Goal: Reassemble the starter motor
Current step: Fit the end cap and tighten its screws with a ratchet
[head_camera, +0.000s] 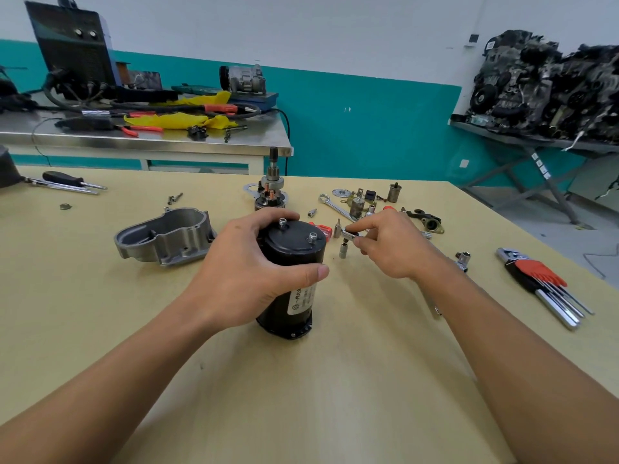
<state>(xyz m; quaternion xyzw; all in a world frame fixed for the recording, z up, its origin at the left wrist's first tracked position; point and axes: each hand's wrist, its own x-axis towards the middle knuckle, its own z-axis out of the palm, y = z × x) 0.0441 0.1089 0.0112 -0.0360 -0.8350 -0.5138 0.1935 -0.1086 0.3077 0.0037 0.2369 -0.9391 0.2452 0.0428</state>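
The left hand (248,272) is wrapped around the black motor body (291,252), fingers over the far side and thumb across the front. The body stands upright on the table (301,396), its long axis vertical. Two bolts (312,236) stick up from its top cap. The right hand (388,246), at 3 o'clock from the cap and level with it, pinches a small metal socket piece (348,233) between thumb and fingertips. That hand is the nearer one to the bolts, so it likely moves toward 9 o'clock. The grey housing (167,239) lies at 9 o'clock, and the geared shaft (272,185) stands at 12.
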